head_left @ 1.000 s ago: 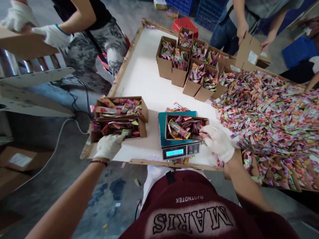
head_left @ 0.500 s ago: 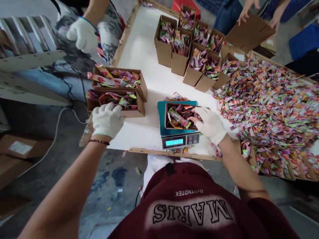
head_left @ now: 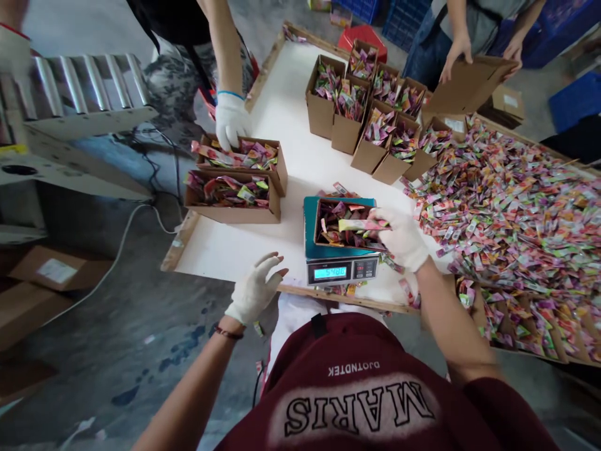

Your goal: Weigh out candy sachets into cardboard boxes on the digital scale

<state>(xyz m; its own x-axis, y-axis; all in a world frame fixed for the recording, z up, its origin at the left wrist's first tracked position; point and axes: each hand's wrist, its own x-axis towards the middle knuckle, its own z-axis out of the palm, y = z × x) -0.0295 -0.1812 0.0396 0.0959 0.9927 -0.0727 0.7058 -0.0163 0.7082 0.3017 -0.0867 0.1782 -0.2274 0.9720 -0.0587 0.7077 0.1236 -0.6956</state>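
At the tabletop's (head_left: 263, 244) near edge, the left hand (head_left: 253, 289) is hovering open, holding nothing. Rightward, the right hand (head_left: 401, 237) is pinching a sachet (head_left: 359, 224) over the box (head_left: 345, 227) sitting on the scale (head_left: 338, 266).

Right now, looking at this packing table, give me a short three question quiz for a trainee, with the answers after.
1. True or false: the box on the scale is empty.
2. What does the right hand pinch over that box? A) one sachet B) a tape roll C) a pen
3. Which of the person's hands holds nothing?

Key
1. False: it holds mixed sachets, and the scale shows a lit reading.
2. A: a sachet, yellow and pink.
3. The left hand, fingers spread above the table edge. The gloved hand at the far filled box belongs to a co-worker.
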